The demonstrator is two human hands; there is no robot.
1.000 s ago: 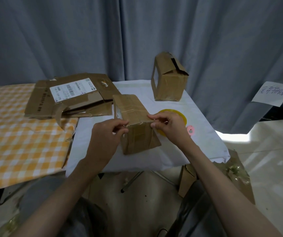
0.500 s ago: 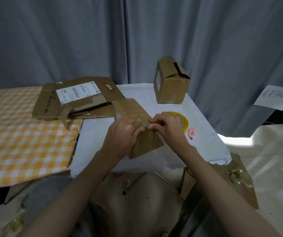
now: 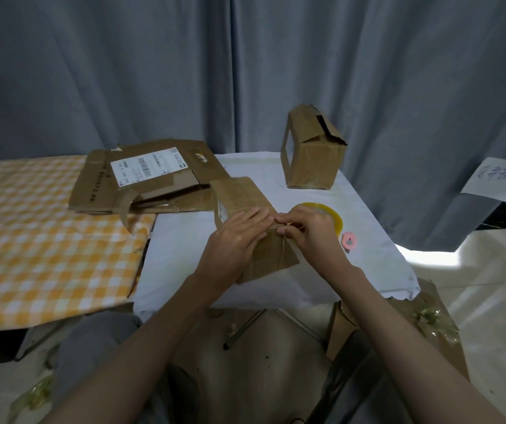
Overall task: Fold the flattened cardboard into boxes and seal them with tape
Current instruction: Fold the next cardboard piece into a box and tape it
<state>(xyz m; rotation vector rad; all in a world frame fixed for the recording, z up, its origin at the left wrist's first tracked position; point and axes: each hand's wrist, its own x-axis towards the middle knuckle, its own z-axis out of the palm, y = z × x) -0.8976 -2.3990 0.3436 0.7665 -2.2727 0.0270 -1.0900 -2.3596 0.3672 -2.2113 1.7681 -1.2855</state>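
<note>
Left hand (image 3: 235, 240) slid onto box (image 3: 247, 209), tape roll (image 3: 333, 214) behind right hand (image 3: 307, 231)

The hands (image 3: 271, 232) hide the box (image 3: 245, 203) seam (tape there unclear); paper sign (image 3: 501, 179) writing unreadable.

Left hand (image 3: 236, 240): palm down, fingers straight, pressing flat.
Right hand (image 3: 308, 231): fingers curled, fingertips pinching, meeting left fingertips.
Forearms: bare, converging forward.

Box under the hands (image 3: 258, 255): brown
Standing box (image 3: 313, 160): brown, black strip on top
Flattened cardboard (image 3: 141, 182): brown, white barcode label
Tape roll (image 3: 336, 217): yellow
Small disc (image 3: 349, 240): pink
Surface (image 3: 178, 249): white
Cloth (image 3: 40, 240): orange-and-white check
Curtain (image 3: 245, 71): grey-blue
</note>
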